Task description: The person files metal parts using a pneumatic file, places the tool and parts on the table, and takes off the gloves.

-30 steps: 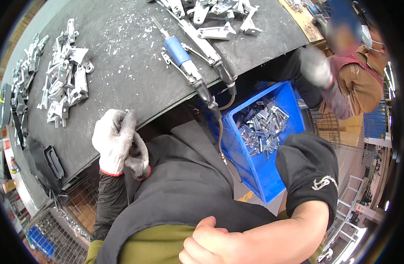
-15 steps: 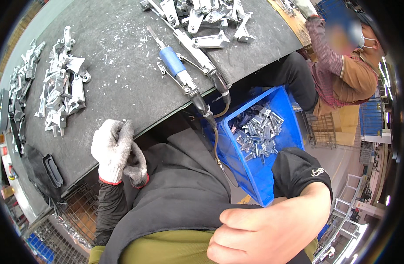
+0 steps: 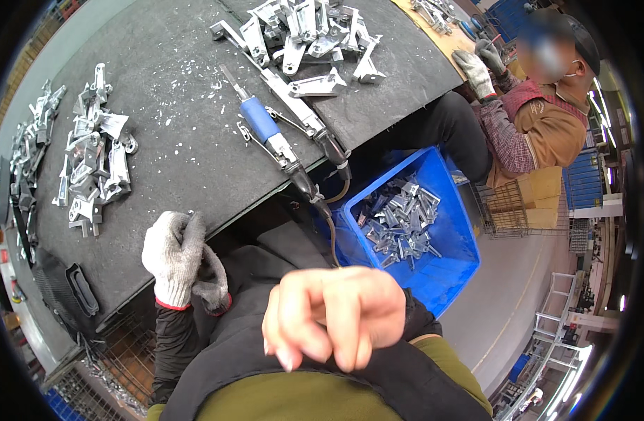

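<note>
My left hand [image 3: 173,256], in a white knitted glove with a red-edged cuff, is at the table's near edge. It is closed on a loose grey-white glove [image 3: 215,289], which hangs beside it over my lap. My right hand [image 3: 336,316] is bare and raised in front of my dark apron. Its fingers are loosely bent downward and a little apart, with nothing in them. On the table beyond lie a blue-sleeved air tool [image 3: 262,121] and a silver air tool [image 3: 294,102], their black ends pointing toward me.
Silver metal brackets lie in piles on the dark table [image 3: 174,140]: a far heap [image 3: 304,35] and two rows at left. A blue bin [image 3: 455,242] of small metal parts stands right of my lap. A co-worker [image 3: 532,126] in gloves sits at the right.
My bare right hand has swung from the lower right to the middle, in front of my apron. The view has shifted slightly. The co-worker's gloved hands have come into view together.
</note>
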`<state>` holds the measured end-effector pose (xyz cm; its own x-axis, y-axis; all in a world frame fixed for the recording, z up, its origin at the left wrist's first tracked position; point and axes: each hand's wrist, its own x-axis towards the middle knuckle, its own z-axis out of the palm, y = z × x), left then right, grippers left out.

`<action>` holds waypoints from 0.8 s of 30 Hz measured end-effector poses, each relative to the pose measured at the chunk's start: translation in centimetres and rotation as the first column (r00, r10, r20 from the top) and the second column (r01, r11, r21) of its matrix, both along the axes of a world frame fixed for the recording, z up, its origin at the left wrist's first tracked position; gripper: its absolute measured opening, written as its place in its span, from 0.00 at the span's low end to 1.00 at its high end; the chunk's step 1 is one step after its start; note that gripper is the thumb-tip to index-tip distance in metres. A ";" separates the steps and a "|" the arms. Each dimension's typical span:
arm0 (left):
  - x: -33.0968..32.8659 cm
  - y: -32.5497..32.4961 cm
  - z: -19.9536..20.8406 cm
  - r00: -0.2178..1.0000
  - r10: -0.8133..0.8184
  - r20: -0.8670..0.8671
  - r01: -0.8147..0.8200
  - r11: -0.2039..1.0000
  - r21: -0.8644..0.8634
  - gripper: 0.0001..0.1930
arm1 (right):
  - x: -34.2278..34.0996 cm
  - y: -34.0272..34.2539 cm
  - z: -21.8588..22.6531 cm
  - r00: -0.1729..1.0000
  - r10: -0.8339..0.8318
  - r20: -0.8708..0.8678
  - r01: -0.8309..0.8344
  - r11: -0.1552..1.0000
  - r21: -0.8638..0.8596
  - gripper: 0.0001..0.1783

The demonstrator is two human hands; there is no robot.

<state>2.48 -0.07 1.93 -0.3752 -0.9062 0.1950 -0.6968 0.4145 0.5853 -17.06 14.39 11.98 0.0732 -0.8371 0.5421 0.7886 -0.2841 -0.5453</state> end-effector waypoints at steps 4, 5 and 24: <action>0.1 0.0 -0.1 0.999 0.007 0.038 -0.007 1.000 -0.003 0.09 | 0.4 1.0 -0.7 0.995 -0.042 0.086 0.023 0.976 0.218 0.12; 0.0 0.0 0.0 1.000 -0.010 0.014 0.010 1.000 -0.018 0.09 | 0.6 1.1 -0.8 0.995 -0.039 0.092 0.016 0.970 0.243 0.12; -2.0 1.7 2.6 0.901 0.172 -0.398 -0.072 0.964 0.256 0.09 | 7.7 -6.2 -1.5 0.798 -0.112 -0.592 0.216 0.970 0.108 0.09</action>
